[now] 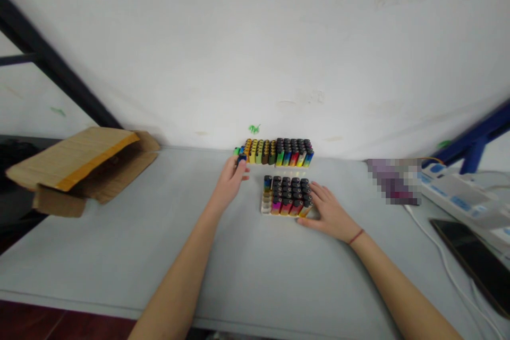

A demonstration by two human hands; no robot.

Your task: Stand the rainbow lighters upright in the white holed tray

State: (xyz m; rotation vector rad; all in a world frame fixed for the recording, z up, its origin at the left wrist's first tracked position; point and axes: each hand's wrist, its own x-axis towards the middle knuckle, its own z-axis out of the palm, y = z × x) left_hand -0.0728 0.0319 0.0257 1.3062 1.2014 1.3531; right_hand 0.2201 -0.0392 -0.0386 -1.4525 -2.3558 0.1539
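Observation:
In the middle of the table stands a white tray [266, 211] with rows of upright lighters, most with black tops. Its left column has one lighter [268, 183] at the back and bare slots in front. My right hand [329, 215] is curved round the tray's right side, thumb at the front corner and fingers along the side. My left hand [229, 183] pinches a dark-topped lighter [241, 159] between thumb and fingers. It is at the left end of the back group of lighters [261, 152], partly covering the lighters there.
Behind, near the wall, another block of black-topped lighters [295, 153] adjoins the yellowish ones. An open cardboard box [91, 164] lies at the left. On the right are a power strip [458, 196], a black phone [474, 255], a white cable [434, 244] and a blurred-out item [394, 180].

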